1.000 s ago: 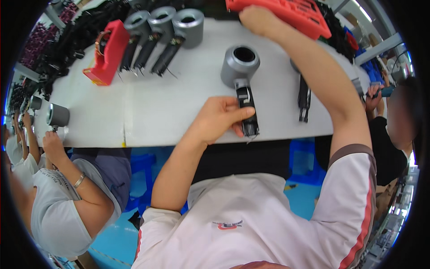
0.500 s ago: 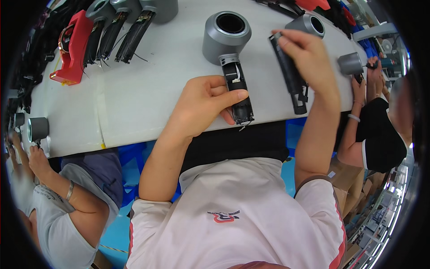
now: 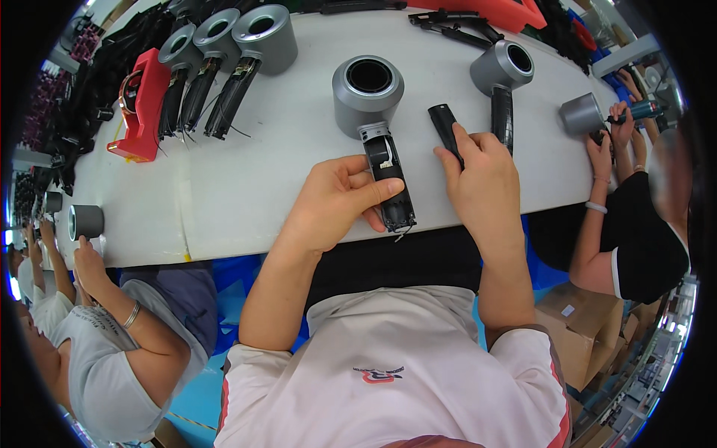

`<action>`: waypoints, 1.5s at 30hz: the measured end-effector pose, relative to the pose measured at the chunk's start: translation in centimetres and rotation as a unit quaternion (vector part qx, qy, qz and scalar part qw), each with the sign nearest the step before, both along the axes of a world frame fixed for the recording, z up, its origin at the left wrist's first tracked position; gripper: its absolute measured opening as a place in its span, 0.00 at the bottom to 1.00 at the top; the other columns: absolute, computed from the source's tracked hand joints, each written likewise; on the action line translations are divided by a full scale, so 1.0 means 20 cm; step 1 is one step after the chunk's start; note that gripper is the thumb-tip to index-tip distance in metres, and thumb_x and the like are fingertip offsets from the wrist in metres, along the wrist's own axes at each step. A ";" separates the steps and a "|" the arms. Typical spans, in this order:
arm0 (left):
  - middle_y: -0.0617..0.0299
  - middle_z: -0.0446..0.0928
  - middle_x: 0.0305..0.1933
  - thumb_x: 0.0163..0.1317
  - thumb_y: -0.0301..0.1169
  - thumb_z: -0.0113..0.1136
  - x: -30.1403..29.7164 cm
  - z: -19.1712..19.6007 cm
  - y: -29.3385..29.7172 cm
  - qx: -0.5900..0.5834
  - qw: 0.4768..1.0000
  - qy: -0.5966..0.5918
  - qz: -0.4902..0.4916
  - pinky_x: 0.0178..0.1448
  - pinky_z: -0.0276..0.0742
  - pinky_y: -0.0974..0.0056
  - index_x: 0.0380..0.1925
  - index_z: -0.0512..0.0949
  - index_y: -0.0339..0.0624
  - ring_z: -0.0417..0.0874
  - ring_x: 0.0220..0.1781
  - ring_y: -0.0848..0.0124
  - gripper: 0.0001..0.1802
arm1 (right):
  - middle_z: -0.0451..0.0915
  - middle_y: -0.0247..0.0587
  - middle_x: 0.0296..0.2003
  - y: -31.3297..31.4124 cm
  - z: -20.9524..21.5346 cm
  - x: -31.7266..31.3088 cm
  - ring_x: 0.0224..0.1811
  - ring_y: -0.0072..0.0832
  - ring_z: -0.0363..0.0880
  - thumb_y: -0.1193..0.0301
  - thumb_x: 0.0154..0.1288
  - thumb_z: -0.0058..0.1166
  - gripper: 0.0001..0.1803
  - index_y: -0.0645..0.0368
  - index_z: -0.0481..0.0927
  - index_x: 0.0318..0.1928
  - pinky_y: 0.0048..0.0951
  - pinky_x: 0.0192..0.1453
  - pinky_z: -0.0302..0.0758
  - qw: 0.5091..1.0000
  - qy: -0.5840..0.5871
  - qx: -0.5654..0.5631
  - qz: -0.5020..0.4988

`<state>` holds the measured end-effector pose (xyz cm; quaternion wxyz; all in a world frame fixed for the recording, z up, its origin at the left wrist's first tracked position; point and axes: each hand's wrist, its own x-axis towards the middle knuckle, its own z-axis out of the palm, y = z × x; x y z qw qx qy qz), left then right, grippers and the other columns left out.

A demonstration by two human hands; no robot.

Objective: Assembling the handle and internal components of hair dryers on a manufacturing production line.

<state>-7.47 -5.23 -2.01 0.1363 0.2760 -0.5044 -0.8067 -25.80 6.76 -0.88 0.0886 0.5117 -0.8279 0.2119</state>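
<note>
My left hand point(image 3: 340, 196) grips the opened black handle of a grey hair dryer point(image 3: 367, 101), thumb across the front. White wires and inner parts show in the handle point(image 3: 386, 153), and a short wire end sticks out at its near end. The round grey head points away from me. To the right, my right hand point(image 3: 484, 179) is closed on a slim black handle cover point(image 3: 444, 127), held apart from the dryer. Its lower part is hidden by my fingers.
Another grey dryer point(image 3: 502, 69) with a black handle lies behind my right hand. Several dryers point(image 3: 263, 41) with exposed wires lie at the far left, by a red tape dispenser point(image 3: 142, 104). Co-workers sit on both sides; one at right holds a power screwdriver point(image 3: 638, 112).
My right hand has moved left and nearer with the black handle cover, toward the dryer in my left hand. My left hand keeps its grip. The whole view has shifted slightly.
</note>
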 end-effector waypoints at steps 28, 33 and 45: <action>0.51 0.82 0.53 0.75 0.27 0.46 0.00 -0.05 -0.01 0.097 0.991 0.085 -0.039 0.57 0.86 0.58 0.57 0.77 0.23 0.85 0.52 0.65 0.19 | 0.79 0.45 0.38 -0.01 0.15 0.40 0.36 0.40 0.79 0.70 0.63 0.68 0.21 0.63 0.86 0.56 0.36 0.33 0.77 0.993 0.072 0.012 0.097; 0.52 0.82 0.49 0.76 0.29 0.46 0.00 -0.08 0.00 0.098 0.990 0.090 -0.038 0.54 0.85 0.59 0.53 0.78 0.24 0.86 0.49 0.66 0.19 | 0.81 0.43 0.42 -0.01 0.16 0.41 0.32 0.36 0.79 0.72 0.59 0.71 0.25 0.60 0.86 0.58 0.36 0.34 0.77 0.993 0.072 0.038 0.090; 0.53 0.86 0.37 0.73 0.31 0.60 -0.03 -0.07 0.01 0.049 0.995 0.083 0.000 0.34 0.88 0.64 0.46 0.83 0.26 0.89 0.34 0.66 0.15 | 0.85 0.46 0.39 -0.03 0.19 0.12 0.37 0.42 0.83 0.71 0.61 0.63 0.18 0.54 0.91 0.52 0.37 0.41 0.80 0.960 -0.148 0.001 0.236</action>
